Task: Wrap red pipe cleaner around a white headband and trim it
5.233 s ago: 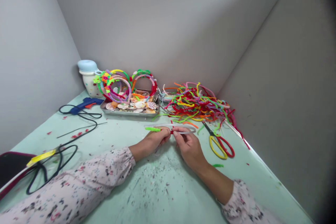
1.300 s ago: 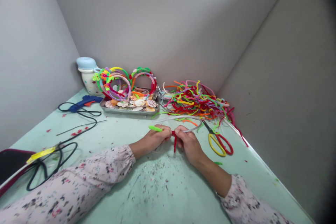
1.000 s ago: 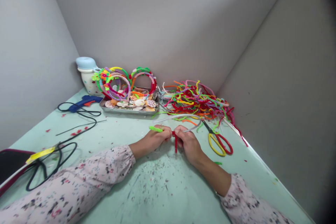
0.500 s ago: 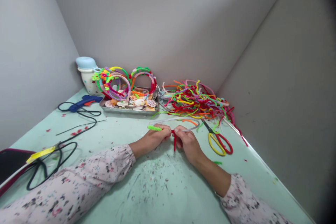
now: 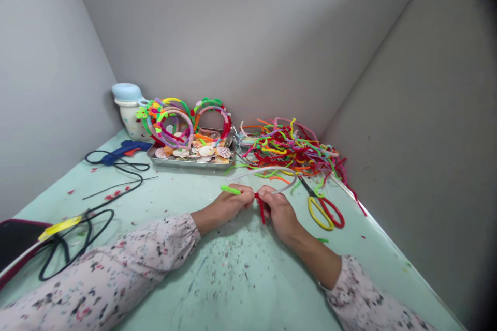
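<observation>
In the middle of the view my left hand is closed around a thin headband, whose green-wrapped end sticks out to the left of the fist. My right hand pinches a red pipe cleaner close beside it; the strand's tail hangs down between the hands. A short red stretch shows between the two sets of fingertips. From the right hand the bare greyish headband curves up and back towards the left. How the red strand sits under the fingers is hidden.
Scissors lie right of my hands, below a tangled heap of pipe cleaners. A metal tray holds shells and several wrapped headbands. Leftward are a blue glue gun, black cable and a lidded cup.
The headband has turned slightly in my hands: its bare arc sits higher and the green end tilts. The red tail has swung a little to the right.
</observation>
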`<act>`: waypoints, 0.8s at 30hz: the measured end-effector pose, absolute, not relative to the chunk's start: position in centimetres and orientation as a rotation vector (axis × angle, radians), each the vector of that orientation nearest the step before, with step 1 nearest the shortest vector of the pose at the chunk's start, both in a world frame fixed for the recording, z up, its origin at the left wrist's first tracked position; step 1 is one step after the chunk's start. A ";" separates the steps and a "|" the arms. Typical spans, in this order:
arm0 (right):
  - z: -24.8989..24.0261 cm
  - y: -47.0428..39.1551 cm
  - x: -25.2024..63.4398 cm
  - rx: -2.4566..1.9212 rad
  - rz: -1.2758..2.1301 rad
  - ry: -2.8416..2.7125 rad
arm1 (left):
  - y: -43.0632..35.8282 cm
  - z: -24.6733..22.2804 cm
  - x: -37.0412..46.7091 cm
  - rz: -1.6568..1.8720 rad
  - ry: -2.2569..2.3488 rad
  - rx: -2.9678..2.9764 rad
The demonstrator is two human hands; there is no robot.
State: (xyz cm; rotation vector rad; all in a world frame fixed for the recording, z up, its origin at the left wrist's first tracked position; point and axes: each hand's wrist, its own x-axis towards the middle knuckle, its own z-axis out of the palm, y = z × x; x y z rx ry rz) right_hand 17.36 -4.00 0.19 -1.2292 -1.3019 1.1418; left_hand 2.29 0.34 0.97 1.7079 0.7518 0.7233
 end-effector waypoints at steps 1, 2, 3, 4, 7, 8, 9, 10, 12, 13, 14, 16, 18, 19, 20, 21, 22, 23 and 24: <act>0.2 -4.0 17.4 -1.233 1.144 -1.300 | 0.4 0.9 2.3 0.726 0.747 1.704; 0.2 -4.0 17.4 -1.243 1.144 -1.297 | 0.4 0.8 2.3 0.728 0.746 1.698; 0.2 -4.0 17.4 -1.255 1.139 -1.300 | 0.4 0.8 2.3 0.727 0.751 1.690; 0.3 -4.0 17.4 -1.264 1.129 -1.308 | 0.5 0.7 2.3 0.727 0.760 1.680; 0.5 -4.1 17.3 -1.276 1.079 -1.338 | 0.6 0.6 2.3 0.728 0.777 1.662; 0.6 -4.1 17.3 -1.283 1.062 -1.341 | 0.6 0.6 2.3 0.730 0.776 1.661; 0.7 -4.1 17.3 -1.292 1.048 -1.338 | 0.6 0.6 2.3 0.735 0.774 1.662; 0.8 -4.2 17.3 -1.302 1.039 -1.333 | 0.5 0.7 2.3 0.738 0.770 1.666; 0.9 -4.2 17.2 -1.309 1.029 -1.325 | 0.5 0.7 2.2 0.744 0.766 1.682; 0.9 -4.2 17.2 -1.305 1.029 -1.320 | 0.5 0.7 2.2 0.746 0.768 1.692; 0.8 -4.3 17.2 -1.299 1.033 -1.312 | 0.5 0.7 2.2 0.746 0.773 1.702; 0.7 -4.3 17.1 -1.286 1.057 -1.288 | 0.5 0.7 2.2 0.743 0.780 1.724; 0.6 -4.2 17.1 -1.272 1.097 -1.263 | 0.5 0.8 2.2 0.739 0.782 1.743; 0.5 -4.2 17.1 -1.264 1.118 -1.254 | 0.5 0.8 2.2 0.736 0.780 1.751; 0.5 -4.2 17.1 -1.256 1.136 -1.247 | 0.4 0.9 2.2 0.734 0.778 1.758; 0.5 -4.2 17.0 -1.249 1.152 -1.239 | 0.4 1.0 2.2 0.734 0.774 1.763; 0.5 -4.1 17.0 -1.244 1.165 -1.228 | 0.4 1.1 2.2 0.734 0.768 1.767; 0.5 -4.1 17.0 -1.242 1.174 -1.213 | 0.4 1.2 2.2 0.732 0.761 1.770; 0.6 -4.1 16.9 -1.241 1.182 -1.198 | 0.4 1.2 2.2 0.733 0.756 1.773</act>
